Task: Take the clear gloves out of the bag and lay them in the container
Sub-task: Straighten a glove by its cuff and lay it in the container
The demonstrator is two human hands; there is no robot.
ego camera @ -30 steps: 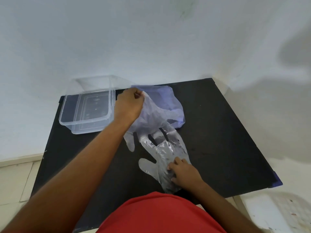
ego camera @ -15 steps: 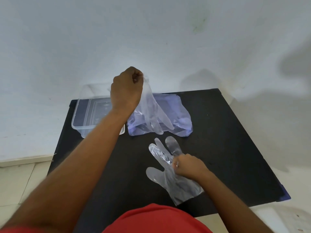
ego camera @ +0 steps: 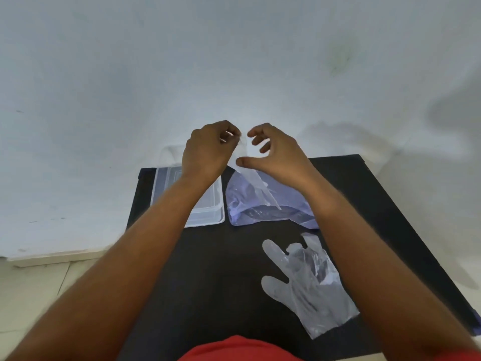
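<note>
Head view: both hands raised above the far part of the black desk (ego camera: pixel 208 269), in front of a pale wall (ego camera: pixel 234 61). Left hand (ego camera: pixel 205 152) has its fingers (ego camera: pixel 230 132) curled and pressed together, pinching the top edge of a clear glove (ego camera: pixel 256 183). The glove hangs down from those fingers, its tips dangling just over the bluish plastic bag (ego camera: pixel 270 207) directly below. Right hand (ego camera: pixel 276 155) sits just beside the left, fingers (ego camera: pixel 256 132) spread and bent, thumb extended toward the hanging glove and close to or touching its edge; contact cannot be confirmed, and nothing is clearly pinched by this hand. Clear container (ego camera: pixel 205 217) lies on the desk below and to the left of the left fingers, partly hidden by the left forearm, just beside the bag; no glove can be seen in the part of it that shows. A second clear glove (ego camera: pixel 309 285) lies flat on the desk well below the right fingers, near the person, fingers pointing away, partly covered along one side by the right forearm. Red garment (ego camera: pixel 239 350) visible at the bottom edge.
</note>
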